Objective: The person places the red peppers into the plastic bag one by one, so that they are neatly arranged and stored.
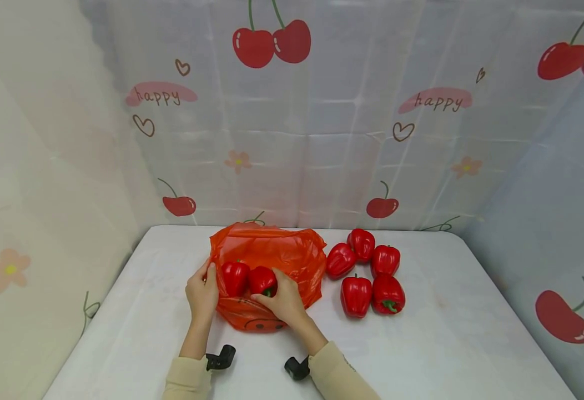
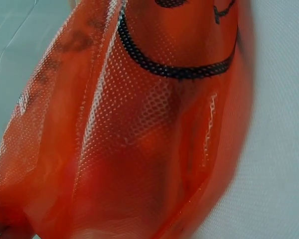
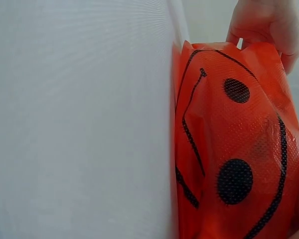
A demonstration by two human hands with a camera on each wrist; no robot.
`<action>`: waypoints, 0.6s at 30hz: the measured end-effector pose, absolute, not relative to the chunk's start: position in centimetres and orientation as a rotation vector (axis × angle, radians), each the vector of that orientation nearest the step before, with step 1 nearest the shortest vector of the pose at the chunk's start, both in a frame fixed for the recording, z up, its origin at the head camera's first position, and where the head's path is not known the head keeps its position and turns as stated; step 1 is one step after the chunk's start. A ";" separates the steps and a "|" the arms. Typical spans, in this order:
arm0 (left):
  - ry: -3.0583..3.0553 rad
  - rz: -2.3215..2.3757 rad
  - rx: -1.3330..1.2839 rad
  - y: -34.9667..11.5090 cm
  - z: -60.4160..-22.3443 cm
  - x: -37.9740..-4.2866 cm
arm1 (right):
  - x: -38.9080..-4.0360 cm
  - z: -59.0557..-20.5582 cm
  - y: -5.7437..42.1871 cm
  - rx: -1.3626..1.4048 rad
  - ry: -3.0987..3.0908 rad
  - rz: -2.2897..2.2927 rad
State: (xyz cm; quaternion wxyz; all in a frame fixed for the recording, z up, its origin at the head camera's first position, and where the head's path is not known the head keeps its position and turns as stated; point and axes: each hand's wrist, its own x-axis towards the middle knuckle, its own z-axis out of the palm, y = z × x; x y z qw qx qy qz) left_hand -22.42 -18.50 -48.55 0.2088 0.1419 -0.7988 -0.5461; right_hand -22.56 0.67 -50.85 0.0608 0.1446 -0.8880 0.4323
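An orange-red plastic bag (image 1: 282,247) lies with its mouth spread on the table; a black smiley face is printed on its front, seen close in the right wrist view. My left hand (image 1: 203,291) pinches the bag's left edge between thumb and fingers. Inside the mouth, my right hand (image 1: 284,299) grips a red bell pepper (image 1: 262,280), thumb on the near side and fingers behind. Another bell pepper (image 1: 235,278) sits in the bag just left of it. In the left wrist view the bag's side (image 2: 139,149) fills most of the picture.
Several red bell peppers (image 1: 356,296) lie grouped on the white table (image 1: 452,333), right of the bag. Behind the table hangs a pale curtain (image 1: 342,155) printed with cherries. A black wrist mount (image 1: 221,357) juts from each sleeve.
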 end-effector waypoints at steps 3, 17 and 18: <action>-2.225 -1.523 0.394 -18.5 -48.5 -22.4 | -22.6 -50.9 0.6 0.427 -2.709 1.317; -2.241 -1.527 0.393 -18.5 -48.3 -22.3 | -22.2 -50.4 1.0 0.367 -2.732 1.332; -2.246 -1.526 0.394 -18.5 -48.2 -22.3 | -22.2 -50.3 1.0 0.357 -2.734 1.338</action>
